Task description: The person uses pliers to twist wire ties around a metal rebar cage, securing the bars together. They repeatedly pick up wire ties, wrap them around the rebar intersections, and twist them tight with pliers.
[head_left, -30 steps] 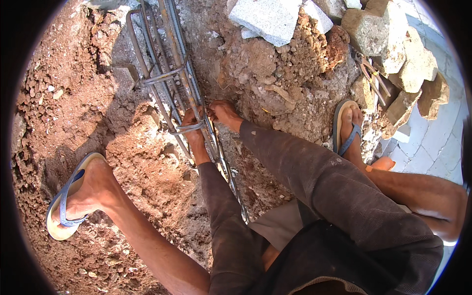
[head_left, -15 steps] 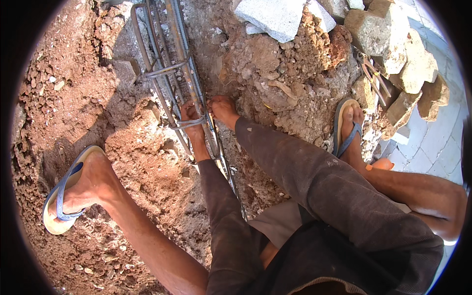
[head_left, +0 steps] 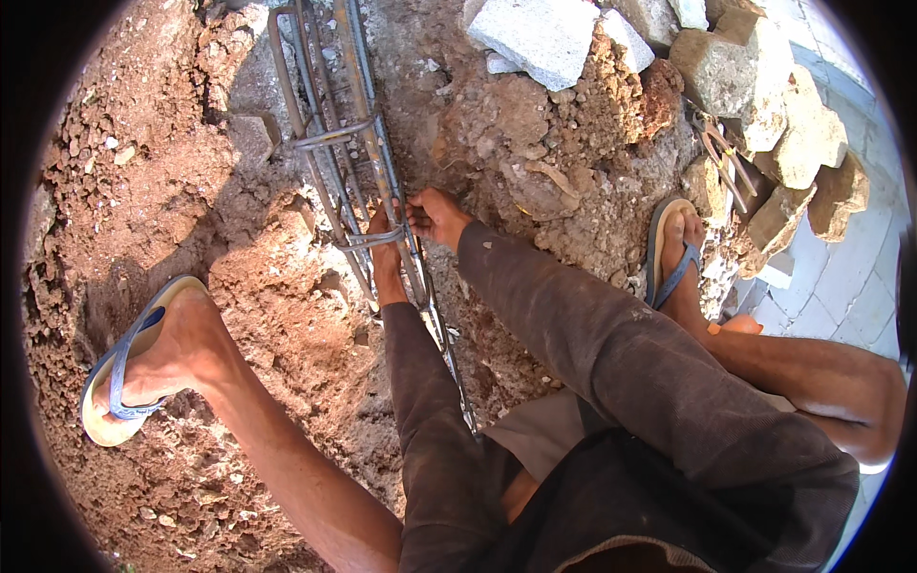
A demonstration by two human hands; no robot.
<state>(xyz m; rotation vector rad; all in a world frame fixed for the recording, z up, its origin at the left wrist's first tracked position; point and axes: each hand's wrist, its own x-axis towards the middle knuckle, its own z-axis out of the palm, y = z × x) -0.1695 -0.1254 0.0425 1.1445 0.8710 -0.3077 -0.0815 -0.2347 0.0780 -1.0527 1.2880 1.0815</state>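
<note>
A steel rebar cage [head_left: 361,95] of long bars lies lengthwise before me, bound by bent cross ties. My left hand [head_left: 386,253] reaches in among the bars beside the nearer tie [head_left: 371,239]. Its fingers are bent against the right-hand bars, partly hidden behind the steel. On the cage's outer right side, my right hand [head_left: 437,218] is closed, its fingertips pinched close to the same bar. The two hands' fingertips almost meet there. Whatever lies in either pinch is too small or hidden to make out.
Pliers-like tool with long handles [head_left: 728,162] rests among broken stones [head_left: 812,134] at the right. A pale stone block [head_left: 535,40] sits at the top. My sandalled feet [head_left: 158,363] stand either side of the cage on rough reddish soil [head_left: 277,420]. Grey paving [head_left: 841,296] borders the right.
The right hand has turned a little, showing more of its curled fingers. My left hand's fingers have shifted slightly toward the right-hand bar. The whole view has shifted a bit.
</note>
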